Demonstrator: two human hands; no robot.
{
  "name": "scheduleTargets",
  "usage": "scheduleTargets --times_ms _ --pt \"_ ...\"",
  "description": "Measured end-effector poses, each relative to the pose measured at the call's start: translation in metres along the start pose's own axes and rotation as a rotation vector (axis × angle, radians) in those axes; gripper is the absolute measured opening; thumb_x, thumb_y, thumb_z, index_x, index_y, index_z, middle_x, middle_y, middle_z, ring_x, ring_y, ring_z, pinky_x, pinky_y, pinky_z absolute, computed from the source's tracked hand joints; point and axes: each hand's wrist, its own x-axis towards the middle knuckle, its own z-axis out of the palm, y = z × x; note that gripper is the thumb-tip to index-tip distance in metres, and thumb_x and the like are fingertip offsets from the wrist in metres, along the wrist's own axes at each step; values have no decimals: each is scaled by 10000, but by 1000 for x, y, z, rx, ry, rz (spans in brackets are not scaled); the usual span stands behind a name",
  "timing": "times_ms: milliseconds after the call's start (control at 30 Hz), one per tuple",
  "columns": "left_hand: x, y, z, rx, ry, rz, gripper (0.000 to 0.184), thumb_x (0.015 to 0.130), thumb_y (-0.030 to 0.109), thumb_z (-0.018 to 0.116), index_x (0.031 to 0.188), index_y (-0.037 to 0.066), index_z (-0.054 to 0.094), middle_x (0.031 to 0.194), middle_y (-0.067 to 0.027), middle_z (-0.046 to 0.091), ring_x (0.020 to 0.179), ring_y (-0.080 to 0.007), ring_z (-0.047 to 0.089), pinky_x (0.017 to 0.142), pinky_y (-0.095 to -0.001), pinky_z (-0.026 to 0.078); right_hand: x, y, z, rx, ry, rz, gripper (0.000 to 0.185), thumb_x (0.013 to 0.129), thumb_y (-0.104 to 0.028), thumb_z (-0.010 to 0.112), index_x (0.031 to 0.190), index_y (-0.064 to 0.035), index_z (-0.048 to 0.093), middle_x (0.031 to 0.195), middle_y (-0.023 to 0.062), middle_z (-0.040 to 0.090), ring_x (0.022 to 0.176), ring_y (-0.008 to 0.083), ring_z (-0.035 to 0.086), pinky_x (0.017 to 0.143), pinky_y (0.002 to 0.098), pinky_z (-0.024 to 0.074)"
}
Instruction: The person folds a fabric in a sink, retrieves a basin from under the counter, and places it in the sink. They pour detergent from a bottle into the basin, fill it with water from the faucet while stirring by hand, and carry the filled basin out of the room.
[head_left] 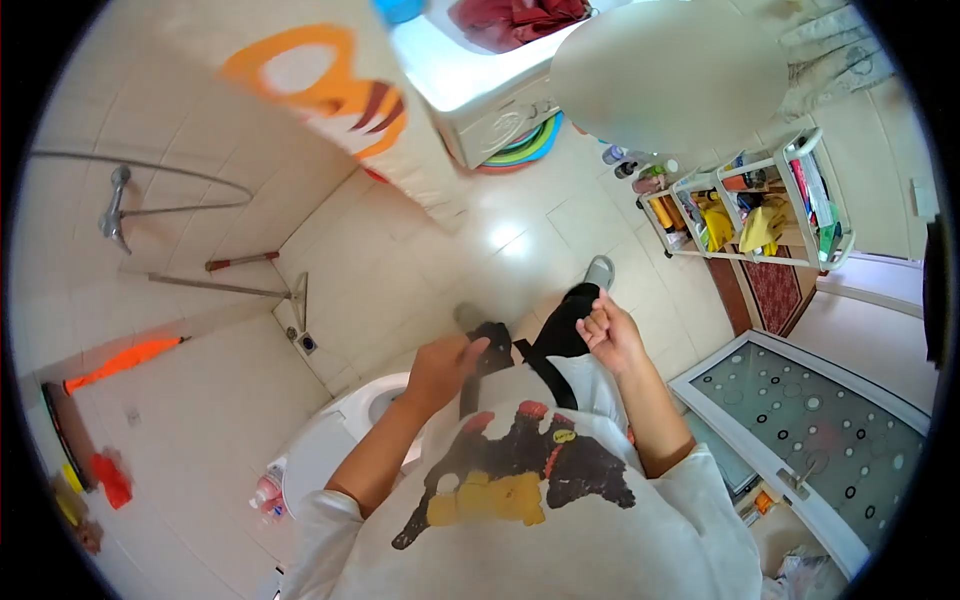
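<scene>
My left hand [445, 372] is closed, its back turned up and its thumb pointing right. Nothing sticks out of it, though the curled fingers are mostly hidden. It hangs in front of my shirt, above the edge of the white toilet [360, 412]. My right hand [612, 335] is raised beside my leg with the fingers curled in, and no object shows in it. Between the hands, a black strap [545, 372] crosses below the hem of my printed white shirt [590, 540]. A grey slipper [600, 270] is on one foot.
A washing machine [490, 130] holding dark red cloth stands ahead, with stacked basins [525, 150] beside it. A white cart [740, 205] with bottles and yellow packets is at right, near a glass door [800, 400]. A shower head [115, 210] and an orange umbrella [120, 362] hang at left.
</scene>
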Motion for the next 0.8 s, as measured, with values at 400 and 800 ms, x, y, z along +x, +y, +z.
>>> scheduleTargets --times_ms 400,800 --pt "241 -144 150 218 -426 -62 349 834 -50 510 1180 -5 520 1127 -213 583 1055 -394 567 935 -449 463 232 -117 -131 -1021 -149 248 447 974 -388 586 692 -45 532 498 93 537 435 245 601 480 353 473" --pt "625 -384 290 750 82 19 593 843 119 579 1398 -14 420 1367 -173 509 1284 -327 478 1129 -441 338 620 -186 -112 -1645 24 -629 238 902 -208 548 1051 -25 575 980 206 674 931 422 632 851 513 500"
